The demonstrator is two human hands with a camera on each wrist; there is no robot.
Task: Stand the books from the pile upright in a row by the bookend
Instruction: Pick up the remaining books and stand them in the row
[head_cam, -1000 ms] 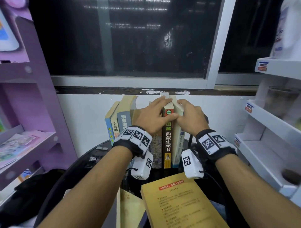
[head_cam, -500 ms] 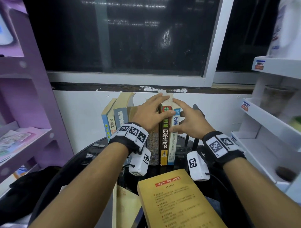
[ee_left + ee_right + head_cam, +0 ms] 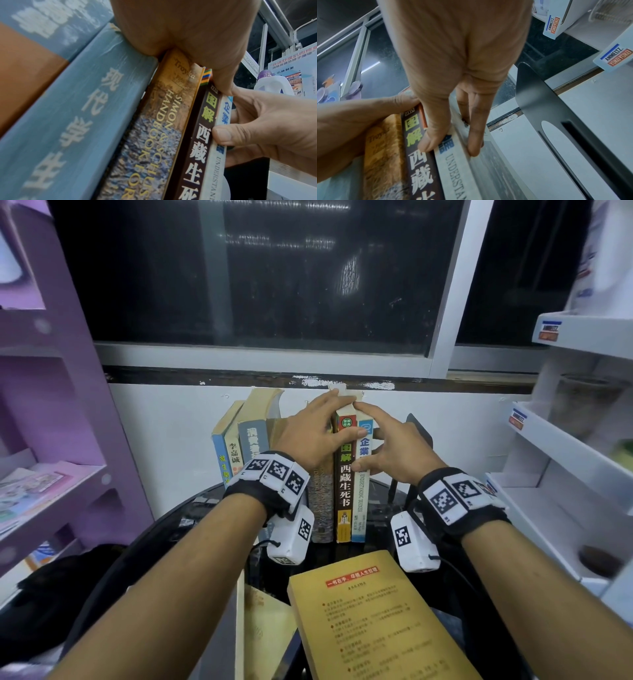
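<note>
At the back of the table [image 3: 191,518] both hands square the upright row — left hand [image 3: 310,433] spread across the tops, right hand [image 3: 394,450] pinching the white book [image 3: 359,498]; next, probably the yellow book [image 3: 373,621] from the pile, set toward the bookend [image 3: 419,433]

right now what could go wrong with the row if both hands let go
1. The bookend stands apart from the white book, so the row could topple rightward into that gap.
2. The left books already lean, adding sideways push.
3. The yellow book lies flat close in front; falling books could land on it.
</note>
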